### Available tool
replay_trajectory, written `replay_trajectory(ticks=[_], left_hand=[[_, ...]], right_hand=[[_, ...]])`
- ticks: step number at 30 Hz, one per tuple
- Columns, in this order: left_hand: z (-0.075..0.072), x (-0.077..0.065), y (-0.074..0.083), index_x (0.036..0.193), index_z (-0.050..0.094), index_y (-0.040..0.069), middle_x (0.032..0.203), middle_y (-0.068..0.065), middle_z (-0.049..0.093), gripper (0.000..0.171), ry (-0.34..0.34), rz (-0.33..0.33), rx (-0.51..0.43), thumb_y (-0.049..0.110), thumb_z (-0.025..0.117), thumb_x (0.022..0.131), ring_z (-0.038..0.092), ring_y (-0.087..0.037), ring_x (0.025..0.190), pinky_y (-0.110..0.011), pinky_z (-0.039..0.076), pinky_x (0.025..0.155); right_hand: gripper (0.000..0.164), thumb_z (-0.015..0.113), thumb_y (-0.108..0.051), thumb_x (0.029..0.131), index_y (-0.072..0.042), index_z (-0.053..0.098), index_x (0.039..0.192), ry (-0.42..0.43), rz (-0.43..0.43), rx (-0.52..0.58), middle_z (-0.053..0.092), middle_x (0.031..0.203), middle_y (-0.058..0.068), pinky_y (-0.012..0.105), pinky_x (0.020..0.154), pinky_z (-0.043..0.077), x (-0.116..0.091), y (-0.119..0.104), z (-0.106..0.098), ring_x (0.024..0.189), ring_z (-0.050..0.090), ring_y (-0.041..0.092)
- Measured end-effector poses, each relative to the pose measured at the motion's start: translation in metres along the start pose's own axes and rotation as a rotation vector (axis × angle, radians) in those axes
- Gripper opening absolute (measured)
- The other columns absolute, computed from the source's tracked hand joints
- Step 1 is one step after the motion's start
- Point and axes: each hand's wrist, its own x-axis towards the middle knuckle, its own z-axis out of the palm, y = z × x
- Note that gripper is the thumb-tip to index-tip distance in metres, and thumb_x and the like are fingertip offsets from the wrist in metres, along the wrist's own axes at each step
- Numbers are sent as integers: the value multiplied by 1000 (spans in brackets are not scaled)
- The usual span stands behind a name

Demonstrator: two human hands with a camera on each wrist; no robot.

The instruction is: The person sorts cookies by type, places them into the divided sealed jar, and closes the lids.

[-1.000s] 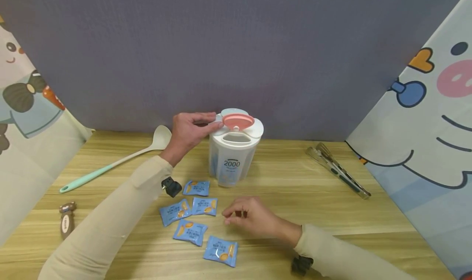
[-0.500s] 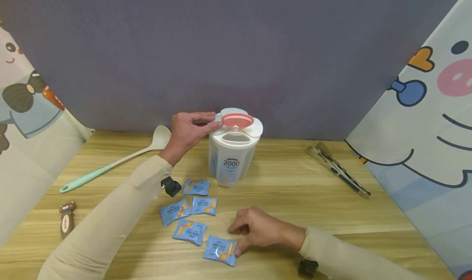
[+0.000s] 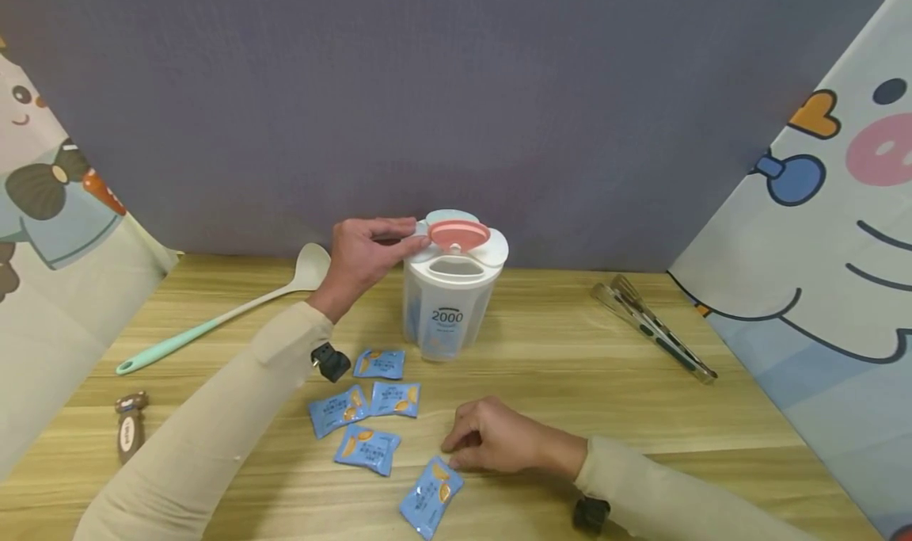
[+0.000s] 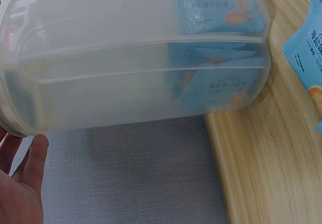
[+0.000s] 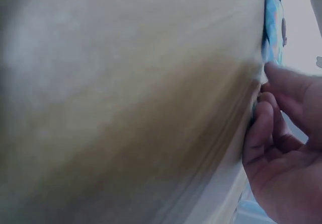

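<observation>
My left hand point(image 3: 362, 257) holds the lid point(image 3: 457, 265) of a clear storage container point(image 3: 447, 319) by its left side, thumb in front and fingers behind. In the left wrist view, the fingertips point(image 4: 38, 146) lie at the lid's rim. Blue snack packets point(image 4: 221, 85) show through the container's lower part. A pink hatch point(image 3: 459, 236) tops the lid, with an opening in front of it. My right hand point(image 3: 502, 438) has its thumb and curled fingers at the corner of the nearest blue snack packet point(image 3: 431, 497), which lies slanted on the table.
Several more blue packets point(image 3: 367, 447) lie before the container. A white ladle with a mint handle point(image 3: 171, 345) lies at the left, above a small brown bear-shaped item point(image 3: 130, 426). Metal tongs point(image 3: 651, 329) are at the right. A grey wall point(image 3: 456, 97) stands behind the table point(image 3: 570, 351).
My right hand has come down and towards me to the nearest packet, and that packet has turned on the table. My left hand and the container have stayed in place.
</observation>
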Motion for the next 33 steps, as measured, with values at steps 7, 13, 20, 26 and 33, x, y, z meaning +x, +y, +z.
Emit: replay_trajectory(ticks=[7,13,20,26,33], left_hand=[[3,4,-24,89,75,-3,94,-13,70,25,7,4,16,11,84,71,69,-23,86,-22,54,69],[5,6,-40,89,76,2,93,-5,72,29,4,8,-6,21,86,71,69,-14,85,-37,56,71],[5,6,-41,89,75,-1,92,-6,72,30,7,28,-29,21,86,70,69,-13,85,-46,55,72],[5,6,-42,89,76,0,93,-7,72,29,5,26,-20,19,86,71,69,-15,85,-44,55,72],[6,5,-43,89,76,0,94,-11,71,26,11,37,-28,14,86,70,69,-22,85,-48,54,71]], right_hand=[[32,74,-26,84,-6,71,109,-39,-101,24,56,77,-9,12,56,44,2,1,0,65,47,-2],[44,76,-31,80,-10,68,118,-106,-71,-48,52,79,-9,11,58,40,3,-2,0,68,42,0],[38,77,-31,80,-11,71,112,-97,-71,-76,50,78,-11,10,58,39,3,-2,1,67,40,-3],[29,77,-30,80,-14,73,103,-85,-69,-52,53,80,-9,11,59,41,3,-1,2,68,44,-2],[19,79,-28,78,-15,69,88,-87,-36,5,52,78,-5,12,55,42,3,-1,1,63,43,-1]])
